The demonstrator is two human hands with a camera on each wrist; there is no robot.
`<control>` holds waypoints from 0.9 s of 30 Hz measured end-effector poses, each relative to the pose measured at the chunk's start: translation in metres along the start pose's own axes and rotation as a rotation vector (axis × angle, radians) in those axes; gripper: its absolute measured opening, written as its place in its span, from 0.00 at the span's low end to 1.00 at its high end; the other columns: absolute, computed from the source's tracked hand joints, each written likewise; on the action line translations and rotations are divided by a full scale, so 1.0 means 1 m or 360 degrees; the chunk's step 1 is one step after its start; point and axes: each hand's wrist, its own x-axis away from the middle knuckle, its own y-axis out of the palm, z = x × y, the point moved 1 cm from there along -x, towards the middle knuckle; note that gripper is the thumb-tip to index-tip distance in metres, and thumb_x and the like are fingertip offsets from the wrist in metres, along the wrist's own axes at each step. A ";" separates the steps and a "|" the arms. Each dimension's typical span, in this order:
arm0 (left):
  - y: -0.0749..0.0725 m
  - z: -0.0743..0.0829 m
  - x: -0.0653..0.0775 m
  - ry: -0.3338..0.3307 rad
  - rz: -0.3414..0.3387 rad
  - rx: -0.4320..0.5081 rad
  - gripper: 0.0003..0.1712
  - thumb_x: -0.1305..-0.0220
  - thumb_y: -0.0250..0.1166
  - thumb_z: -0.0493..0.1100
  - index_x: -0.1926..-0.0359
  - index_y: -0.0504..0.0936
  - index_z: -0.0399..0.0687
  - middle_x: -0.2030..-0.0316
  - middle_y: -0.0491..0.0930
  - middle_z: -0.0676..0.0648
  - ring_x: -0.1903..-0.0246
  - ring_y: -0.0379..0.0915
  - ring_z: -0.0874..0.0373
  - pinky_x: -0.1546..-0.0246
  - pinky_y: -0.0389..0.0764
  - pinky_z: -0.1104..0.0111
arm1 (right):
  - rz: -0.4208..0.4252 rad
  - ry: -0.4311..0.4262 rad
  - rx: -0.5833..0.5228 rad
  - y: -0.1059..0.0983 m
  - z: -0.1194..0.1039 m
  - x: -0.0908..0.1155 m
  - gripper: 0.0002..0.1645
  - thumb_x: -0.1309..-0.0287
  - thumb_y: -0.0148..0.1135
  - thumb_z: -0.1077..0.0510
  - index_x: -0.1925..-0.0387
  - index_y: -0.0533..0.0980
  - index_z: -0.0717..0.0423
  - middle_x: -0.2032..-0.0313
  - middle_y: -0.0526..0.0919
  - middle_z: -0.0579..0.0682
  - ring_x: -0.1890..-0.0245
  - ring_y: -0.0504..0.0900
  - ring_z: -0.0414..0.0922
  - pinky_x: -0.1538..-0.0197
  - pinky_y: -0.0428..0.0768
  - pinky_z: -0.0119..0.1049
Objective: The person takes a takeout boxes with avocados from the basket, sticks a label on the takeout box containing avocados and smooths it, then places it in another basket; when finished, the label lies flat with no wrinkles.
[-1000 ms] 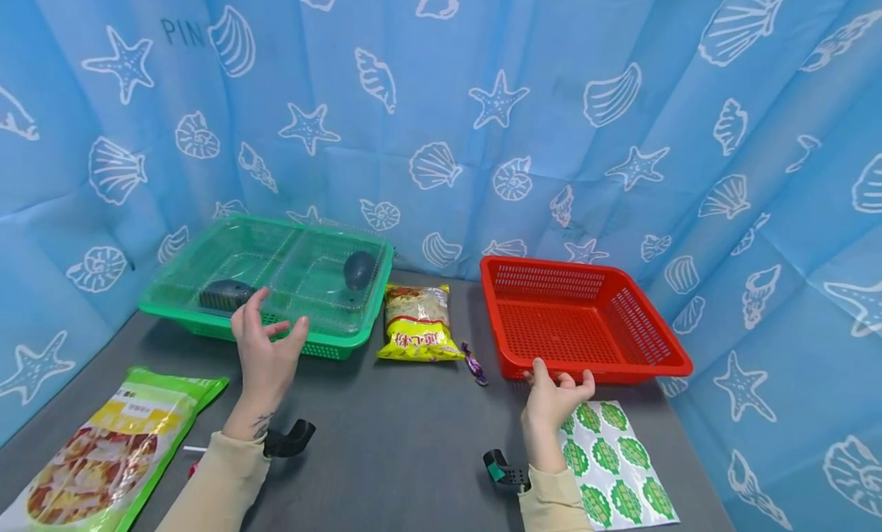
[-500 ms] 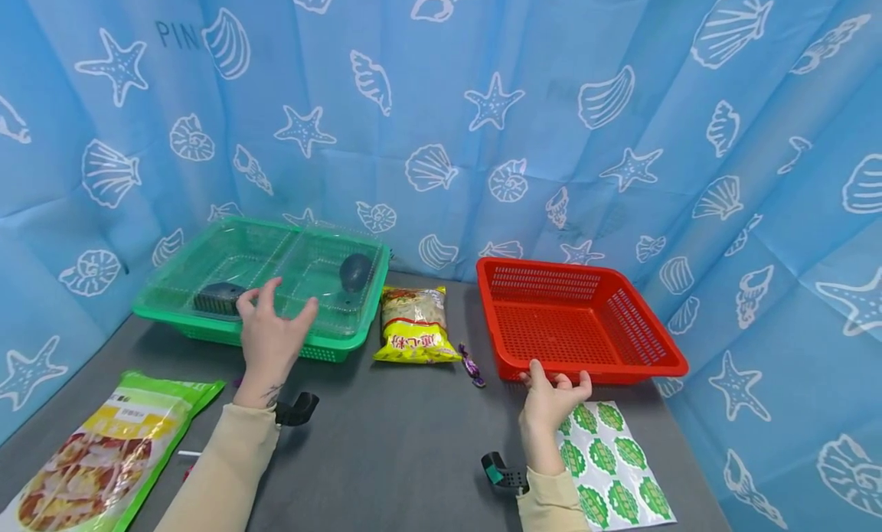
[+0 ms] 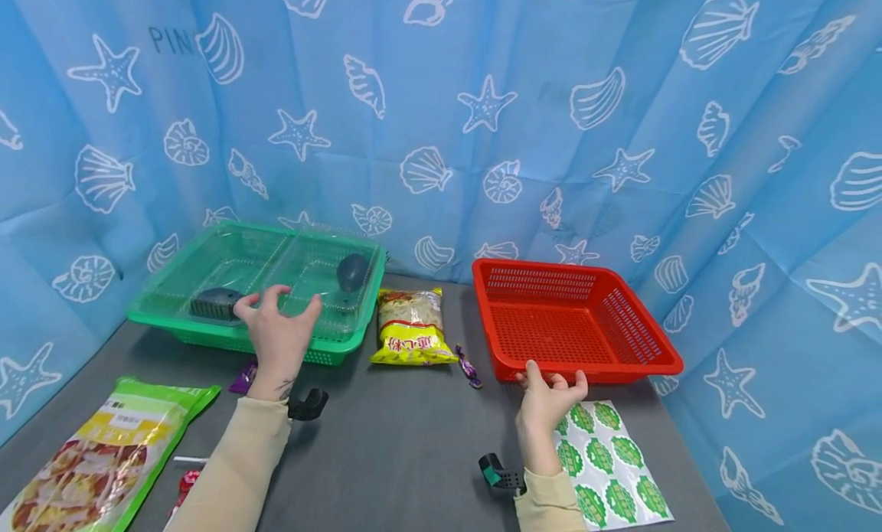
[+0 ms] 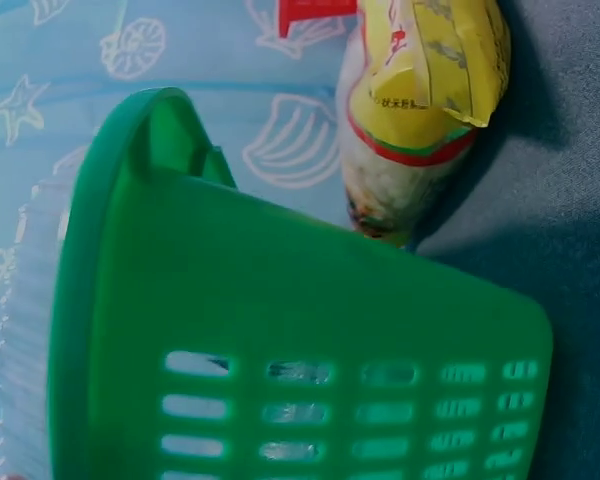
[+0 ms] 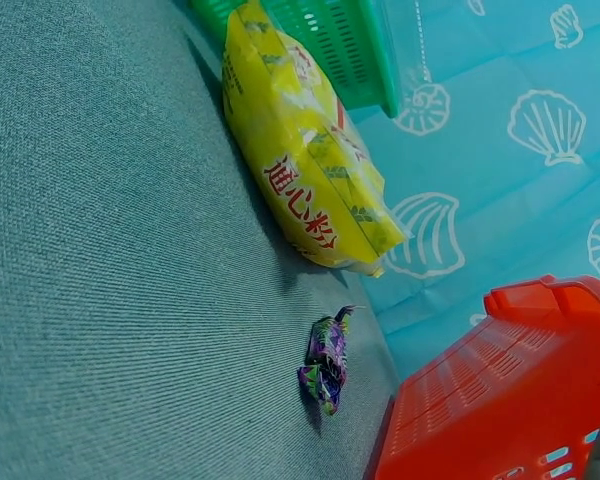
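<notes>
In the head view my left hand (image 3: 279, 341) reaches over the front of a green basket (image 3: 200, 331), thumb and fingers spread apart. A clear two-part plastic tray (image 3: 237, 260) covers the basket. Near the fingertips lies a dark block-shaped object with a ridged side (image 3: 215, 304); a dark oval object (image 3: 352, 272) lies to the right. Whether either is beneath the plastic is hard to tell. In the left wrist view the green basket's wall (image 4: 280, 270) fills most of the frame. My right hand (image 3: 547, 409) holds the front rim of a red basket (image 3: 551, 367), thumb on top.
Between the baskets stand a yellow macaroni bag (image 3: 411, 329) and a purple wrapped candy (image 3: 468, 367). A green food bag (image 3: 103, 455), a lollipop (image 3: 187, 482) and a purple wrapper (image 3: 244, 377) lie at left. A sticker sheet (image 3: 606, 463) lies at right. A blue curtain (image 3: 441, 119) hangs behind.
My left hand has moved forward and slightly right, bringing its fingers over the front part of the green basket. The right hand stays at the red basket's rim. The head view has shifted slightly.
</notes>
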 end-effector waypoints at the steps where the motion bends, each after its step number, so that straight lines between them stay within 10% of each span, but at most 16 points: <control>1: 0.001 0.000 0.001 0.0000 0.0016 0.0022 0.27 0.54 0.61 0.61 0.60 0.71 0.47 0.51 0.50 0.40 0.79 0.60 0.52 0.80 0.64 0.65 | -0.0003 -0.0001 -0.0002 0.000 0.000 0.000 0.51 0.65 0.72 0.57 0.44 0.47 0.40 0.71 0.58 0.48 0.84 0.74 0.49 0.72 0.79 0.40; 22: -0.001 0.015 -0.007 -0.0112 0.0173 0.0362 0.17 0.51 0.61 0.48 0.65 0.68 0.42 0.59 0.46 0.53 0.64 0.52 0.53 0.76 0.61 0.64 | 0.0007 0.0013 -0.0004 -0.001 0.000 0.001 0.50 0.62 0.70 0.60 0.44 0.47 0.40 0.71 0.59 0.49 0.82 0.74 0.50 0.70 0.79 0.42; 27: -0.013 0.026 -0.011 -0.0073 0.0178 0.0402 0.15 0.50 0.61 0.47 0.66 0.68 0.44 0.60 0.47 0.55 0.73 0.56 0.55 0.76 0.65 0.67 | 0.0016 0.0032 -0.0004 0.001 0.001 0.000 0.52 0.66 0.72 0.58 0.44 0.47 0.39 0.70 0.60 0.49 0.81 0.75 0.51 0.69 0.79 0.43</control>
